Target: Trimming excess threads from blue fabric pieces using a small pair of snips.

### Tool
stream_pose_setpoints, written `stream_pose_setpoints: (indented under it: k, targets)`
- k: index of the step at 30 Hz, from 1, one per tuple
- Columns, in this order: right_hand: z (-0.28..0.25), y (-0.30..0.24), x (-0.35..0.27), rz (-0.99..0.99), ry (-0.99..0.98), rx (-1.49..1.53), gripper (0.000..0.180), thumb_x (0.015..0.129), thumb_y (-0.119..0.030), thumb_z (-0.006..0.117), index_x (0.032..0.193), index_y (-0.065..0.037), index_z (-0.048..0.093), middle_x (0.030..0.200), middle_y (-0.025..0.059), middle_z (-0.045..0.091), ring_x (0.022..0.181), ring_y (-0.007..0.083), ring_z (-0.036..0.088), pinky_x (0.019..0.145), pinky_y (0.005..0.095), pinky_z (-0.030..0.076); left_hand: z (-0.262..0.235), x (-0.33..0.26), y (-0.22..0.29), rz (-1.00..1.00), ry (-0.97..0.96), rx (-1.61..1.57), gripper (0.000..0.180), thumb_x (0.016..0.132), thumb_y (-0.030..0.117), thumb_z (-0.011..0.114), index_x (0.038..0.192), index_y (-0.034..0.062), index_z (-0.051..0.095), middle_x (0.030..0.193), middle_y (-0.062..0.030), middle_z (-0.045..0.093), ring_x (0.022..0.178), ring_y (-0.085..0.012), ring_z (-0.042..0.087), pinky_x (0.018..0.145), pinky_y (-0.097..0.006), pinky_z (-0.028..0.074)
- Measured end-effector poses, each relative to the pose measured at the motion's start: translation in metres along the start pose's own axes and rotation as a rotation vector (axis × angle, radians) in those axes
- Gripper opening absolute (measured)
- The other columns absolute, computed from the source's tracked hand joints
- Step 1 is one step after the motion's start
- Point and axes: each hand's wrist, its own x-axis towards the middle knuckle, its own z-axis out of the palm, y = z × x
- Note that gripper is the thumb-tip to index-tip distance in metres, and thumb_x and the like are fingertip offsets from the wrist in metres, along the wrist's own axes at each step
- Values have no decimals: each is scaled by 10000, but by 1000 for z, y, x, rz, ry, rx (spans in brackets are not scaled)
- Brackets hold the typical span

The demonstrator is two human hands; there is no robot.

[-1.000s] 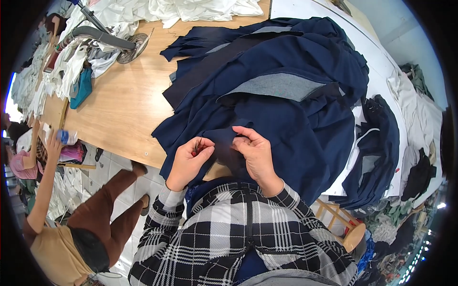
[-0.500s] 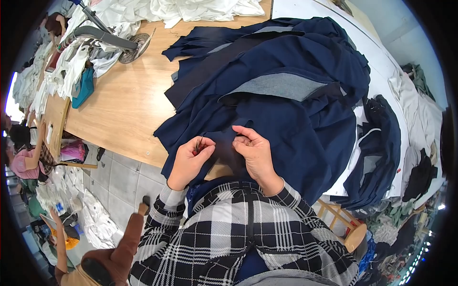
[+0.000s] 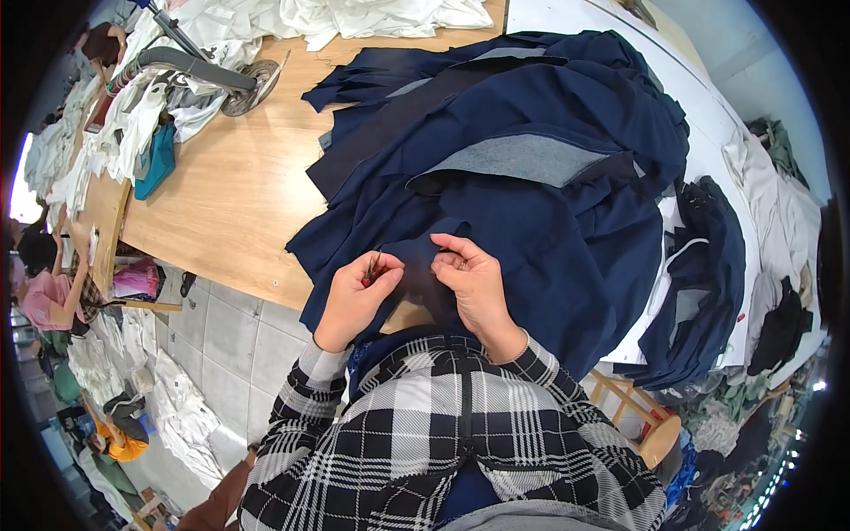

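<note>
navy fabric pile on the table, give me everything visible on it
The navy fabric pile is a loose heap of dark blue cut cloth pieces, one flipped to show a grey underside. It covers the right part of the wooden table and hangs off the near edge. The left hand and right hand pinch its near edge.

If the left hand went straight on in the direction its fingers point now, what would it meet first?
Probably the right hand: the left hand points right across the dark blue fabric pinched between them. Depth is hard to judge.
</note>
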Motion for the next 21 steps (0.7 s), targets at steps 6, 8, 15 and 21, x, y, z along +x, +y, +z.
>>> stream_pose_setpoints:
  k: [6,8,15,21]
  targets:
    - [1,-2,-1,-8,-1,33,338,780,78,590,1116,40,570,864,42,604,772,80,564,763,206,461,10,1,-2,64,44,24,78,839,51,603,877,-17,612,721,52,520,632,-18,431,576,-159,356]
    - [1,-2,-1,-14,-15,42,344,780,79,588,1121,39,571,872,45,606,776,83,567,768,209,462,13,1,-4,101,57,57,75,831,42,607,872,-21,614,730,46,525,633,-20,437,585,-162,364]
    - [0,1,-3,-71,-28,-11,342,785,76,584,1125,42,569,883,50,608,785,85,577,772,208,462,30,3,-1,420,163,315,130,754,-19,666,880,-10,634,824,-37,578,601,-69,483,538,-188,386]
    - [2,-2,-4,-12,-50,33,313,796,79,578,1108,47,584,951,23,541,830,95,589,787,209,466,30,9,-11,470,180,304,71,806,22,633,862,-19,621,743,-25,564,571,-62,487,492,-183,379]
